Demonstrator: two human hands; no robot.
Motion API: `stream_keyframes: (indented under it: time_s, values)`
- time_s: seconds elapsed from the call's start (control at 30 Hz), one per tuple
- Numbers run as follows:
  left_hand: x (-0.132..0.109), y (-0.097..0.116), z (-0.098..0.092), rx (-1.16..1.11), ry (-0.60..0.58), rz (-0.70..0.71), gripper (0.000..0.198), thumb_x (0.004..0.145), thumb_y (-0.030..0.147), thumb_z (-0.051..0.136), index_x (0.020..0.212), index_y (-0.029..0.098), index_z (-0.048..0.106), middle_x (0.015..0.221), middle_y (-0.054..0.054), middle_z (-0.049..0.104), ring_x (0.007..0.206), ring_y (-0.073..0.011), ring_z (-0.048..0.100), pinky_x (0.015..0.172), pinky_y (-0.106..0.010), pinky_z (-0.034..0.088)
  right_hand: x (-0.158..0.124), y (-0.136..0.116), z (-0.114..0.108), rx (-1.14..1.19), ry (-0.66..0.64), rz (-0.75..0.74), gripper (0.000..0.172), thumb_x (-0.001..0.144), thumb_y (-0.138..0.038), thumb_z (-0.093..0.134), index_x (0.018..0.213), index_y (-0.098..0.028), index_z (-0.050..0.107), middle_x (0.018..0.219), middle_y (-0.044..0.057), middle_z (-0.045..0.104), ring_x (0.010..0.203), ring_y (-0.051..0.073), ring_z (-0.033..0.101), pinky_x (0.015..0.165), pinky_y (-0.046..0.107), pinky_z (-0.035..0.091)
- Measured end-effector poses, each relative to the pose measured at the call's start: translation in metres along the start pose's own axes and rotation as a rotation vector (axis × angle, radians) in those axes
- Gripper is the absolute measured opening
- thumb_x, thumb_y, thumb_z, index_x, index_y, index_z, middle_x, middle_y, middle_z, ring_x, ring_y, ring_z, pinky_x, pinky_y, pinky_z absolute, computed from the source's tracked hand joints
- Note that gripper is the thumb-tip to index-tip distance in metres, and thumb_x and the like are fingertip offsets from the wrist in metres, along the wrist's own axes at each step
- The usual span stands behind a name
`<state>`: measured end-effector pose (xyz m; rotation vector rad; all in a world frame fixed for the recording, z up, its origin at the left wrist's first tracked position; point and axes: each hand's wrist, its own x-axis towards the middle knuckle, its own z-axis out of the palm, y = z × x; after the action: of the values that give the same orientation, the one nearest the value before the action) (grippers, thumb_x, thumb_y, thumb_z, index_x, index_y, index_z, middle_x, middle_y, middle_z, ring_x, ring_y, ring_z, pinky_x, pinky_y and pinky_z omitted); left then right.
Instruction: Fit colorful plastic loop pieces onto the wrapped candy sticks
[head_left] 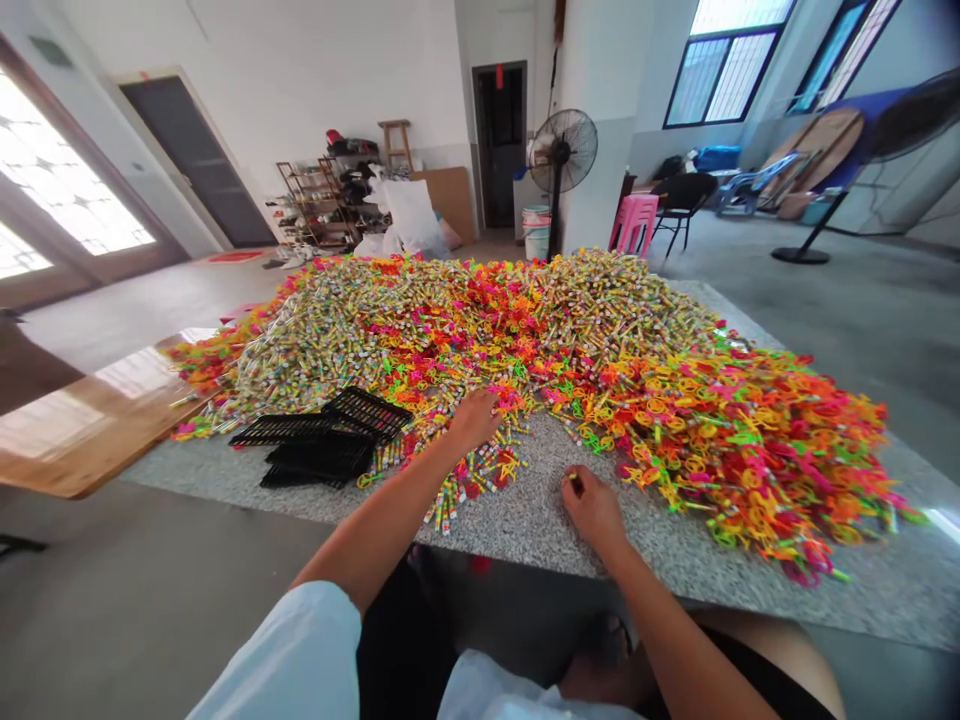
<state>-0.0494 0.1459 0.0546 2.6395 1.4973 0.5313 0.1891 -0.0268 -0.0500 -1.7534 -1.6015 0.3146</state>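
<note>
My left hand (pixel 476 418) reaches over the near edge of a big heap, its fingers curled down among the small pieces; what they grip is hidden. Closer to me, my right hand (pixel 598 512) is closed in a pinch just above the stone tabletop, with a small yellowish piece (pixel 573 477) showing at its fingertips. Short printed tubes with pale ends (pixel 446 510) lie loosely between my left forearm and right hand. Bright red, orange, yellow and green plastic pieces (pixel 750 440) are heaped to the right of my right hand.
Black slatted trays (pixel 322 445) are stacked left of my left forearm. More printed tubes (pixel 322 340) form mounds at the back of the speckled table (pixel 540 540). A wooden table (pixel 82 430) adjoins on the left. Beyond stand a fan (pixel 562 150), pink stools (pixel 636 222) and a crowded rack (pixel 322 200).
</note>
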Motion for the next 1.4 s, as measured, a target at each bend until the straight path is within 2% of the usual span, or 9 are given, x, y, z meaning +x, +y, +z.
stream_keyframes:
  time_s: [0.13, 0.23, 0.4, 0.57, 0.73, 0.87, 1.0, 1.17, 1.4]
  values:
    - [0.027, 0.013, 0.008, 0.108, -0.162, 0.112, 0.065, 0.084, 0.029, 0.065, 0.147, 0.027, 0.049, 0.155, -0.011, 0.044, 0.145, -0.0310, 0.035, 0.118, -0.047, 0.030, 0.000, -0.002, 0.000, -0.028, 0.000, 0.031, 0.030, 0.093, -0.035, 0.045, 0.106, -0.019, 0.067, 0.086, 0.007, 0.073, 0.075, 0.021, 0.067, 0.071, 0.029, 0.044]
    - [0.042, 0.026, 0.017, 0.078, -0.234, 0.057, 0.060, 0.078, 0.025, 0.069, 0.137, 0.026, 0.058, 0.147, -0.013, 0.052, 0.142, -0.0353, 0.038, 0.117, -0.054, 0.026, 0.001, -0.001, 0.000, -0.029, 0.009, 0.040, 0.029, 0.094, -0.034, 0.046, 0.105, -0.019, 0.067, 0.084, 0.006, 0.073, 0.074, 0.021, 0.067, 0.070, 0.028, 0.044]
    - [0.047, 0.032, 0.022, -0.037, -0.108, -0.045, 0.038, 0.075, 0.015, 0.067, 0.113, 0.020, 0.068, 0.123, -0.015, 0.065, 0.131, -0.0333, 0.049, 0.115, -0.052, 0.027, 0.002, -0.002, -0.001, -0.009, 0.033, 0.028, 0.027, 0.093, -0.033, 0.047, 0.105, -0.020, 0.067, 0.088, 0.007, 0.074, 0.079, 0.022, 0.069, 0.072, 0.028, 0.044]
    - [0.047, 0.020, 0.005, -0.227, 0.026, -0.181, 0.023, 0.086, 0.025, 0.059, 0.108, 0.019, 0.063, 0.109, -0.010, 0.069, 0.107, -0.0236, 0.064, 0.096, -0.040, 0.048, 0.003, -0.003, -0.003, 0.109, 0.028, 0.067, 0.025, 0.092, -0.035, 0.048, 0.103, -0.021, 0.066, 0.082, 0.005, 0.073, 0.073, 0.021, 0.068, 0.068, 0.028, 0.045]
    - [0.020, 0.026, -0.009, -0.558, 0.102, -0.300, 0.029, 0.096, 0.042, 0.047, 0.112, 0.020, 0.055, 0.097, -0.006, 0.069, 0.076, -0.0136, 0.068, 0.065, -0.024, 0.051, 0.005, -0.007, -0.007, 0.329, 0.052, 0.151, 0.024, 0.087, -0.042, 0.056, 0.096, -0.021, 0.064, 0.082, 0.005, 0.072, 0.069, 0.022, 0.067, 0.063, 0.030, 0.046]
    - [-0.022, 0.053, -0.007, -1.069, 0.065, -0.342, 0.041, 0.082, 0.050, 0.067, 0.109, 0.021, 0.057, 0.077, 0.002, 0.061, 0.057, -0.0103, 0.057, 0.051, -0.021, 0.041, 0.003, -0.034, -0.031, 0.722, 0.086, 0.265, 0.033, 0.088, -0.051, 0.058, 0.101, -0.020, 0.060, 0.077, 0.002, 0.067, 0.053, 0.016, 0.054, 0.048, 0.026, 0.040]
    - [-0.054, 0.088, -0.008, -0.844, 0.165, -0.316, 0.029, 0.075, 0.037, 0.074, 0.095, 0.021, 0.061, 0.075, 0.003, 0.060, 0.063, -0.0114, 0.055, 0.059, -0.023, 0.043, 0.004, -0.079, -0.066, 0.955, 0.058, 0.201, 0.034, 0.090, -0.051, 0.059, 0.108, -0.022, 0.059, 0.079, 0.000, 0.066, 0.051, 0.012, 0.049, 0.046, 0.023, 0.038]
    - [-0.069, 0.117, -0.015, -0.655, 0.134, -0.129, 0.015, 0.083, 0.034, 0.069, 0.094, 0.023, 0.067, 0.086, -0.001, 0.069, 0.080, -0.0170, 0.063, 0.075, -0.030, 0.049, 0.012, -0.099, -0.080, 0.824, 0.028, 0.101, 0.030, 0.090, -0.046, 0.061, 0.108, -0.022, 0.062, 0.085, 0.002, 0.068, 0.058, 0.012, 0.054, 0.053, 0.024, 0.043]
    - [-0.070, 0.121, -0.010, -1.149, 0.008, -0.199, 0.044, 0.078, 0.033, 0.076, 0.118, 0.023, 0.062, 0.090, -0.001, 0.068, 0.078, -0.0153, 0.065, 0.068, -0.029, 0.056, 0.008, -0.080, -0.070, 0.853, -0.047, 0.189, 0.031, 0.089, -0.048, 0.061, 0.104, -0.020, 0.061, 0.069, -0.002, 0.062, 0.047, 0.011, 0.047, 0.042, 0.023, 0.036]
